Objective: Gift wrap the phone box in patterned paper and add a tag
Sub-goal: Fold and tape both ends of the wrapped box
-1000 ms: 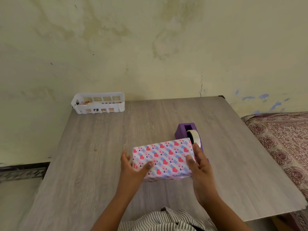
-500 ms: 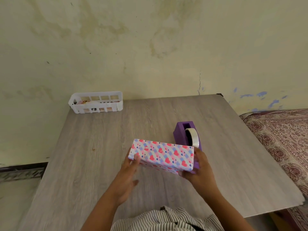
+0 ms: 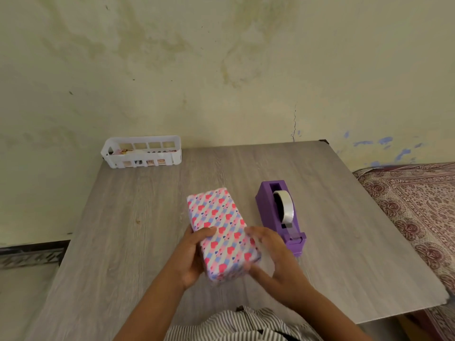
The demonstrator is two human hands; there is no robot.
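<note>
Hands are gripping the heart-patterned pink, blue and white wrapped box at lower centre of the frame: your left hand is curling round its left side, your right hand is clasping its near right end. Purple plastic tape dispenser is standing just right of it on the grey wood-grain table; white slotted plastic basket is sitting upper left.

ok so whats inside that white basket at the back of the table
The white basket holds small pinkish and pale bits, seen over its rim and through its slots. They are too small to identify, and the basket wall covers the rest.
</note>
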